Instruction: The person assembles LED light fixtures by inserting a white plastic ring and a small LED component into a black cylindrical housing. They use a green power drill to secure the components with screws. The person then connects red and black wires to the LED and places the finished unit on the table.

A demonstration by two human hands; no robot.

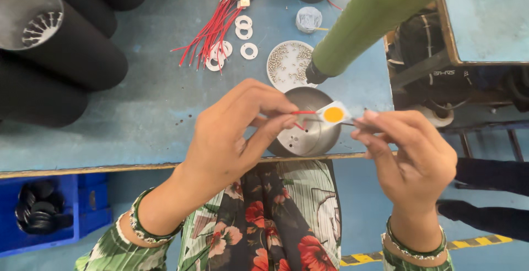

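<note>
Blue workbench point(138, 111) | LED chip point(334, 114) pinched between left hand point(231, 133) and right hand point(410, 158)

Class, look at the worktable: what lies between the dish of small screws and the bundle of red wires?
In the head view, white flat rings lie on the blue table between the dish of screws and the red wires.

hands: 2 point(231, 133) | white rings: 5 point(249, 50) | black cylinders: 4 point(71, 45) | screw dishes: 1 point(290, 64) | metal cups: 1 point(308, 136)
</note>
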